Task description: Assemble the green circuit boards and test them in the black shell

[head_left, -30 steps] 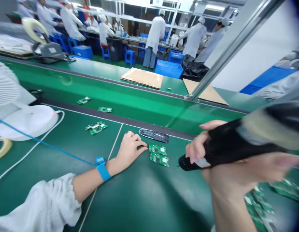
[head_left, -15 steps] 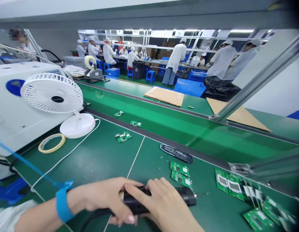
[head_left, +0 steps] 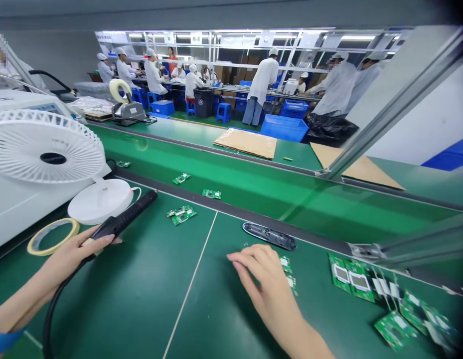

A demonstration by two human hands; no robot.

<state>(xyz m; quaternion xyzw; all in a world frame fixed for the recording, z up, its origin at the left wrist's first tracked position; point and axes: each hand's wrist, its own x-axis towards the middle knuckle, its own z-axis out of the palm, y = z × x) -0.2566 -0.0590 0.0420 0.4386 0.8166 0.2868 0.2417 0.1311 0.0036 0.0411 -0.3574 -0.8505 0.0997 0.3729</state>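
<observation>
My left hand (head_left: pixel 76 252) is closed around the cord end of a black electric screwdriver (head_left: pixel 122 217), which points up and to the right beside the fan base. A black cord hangs from the screwdriver below my wrist. My right hand (head_left: pixel 263 279) is loosely curved over the green table with nothing visible in it. Just beyond its fingers lies a long dark casing half (head_left: pixel 268 235) with parts inside. Partly hidden by this hand are green circuit boards (head_left: pixel 291 284).
A white fan (head_left: pixel 52 149) and a tape roll (head_left: pixel 54 237) stand at left. Small circuit boards (head_left: pixel 184 214) lie mid-table, boards with screens (head_left: pixel 360 281) at right. A clear green-tinted panel (head_left: pixel 224 169) and slanted metal post (head_left: pixel 388 109) border the far side. Several people work beyond.
Both hands were on the screwdriver in front of me. My right hand has let go and moved up toward the casing, while my left hand has carried the screwdriver left.
</observation>
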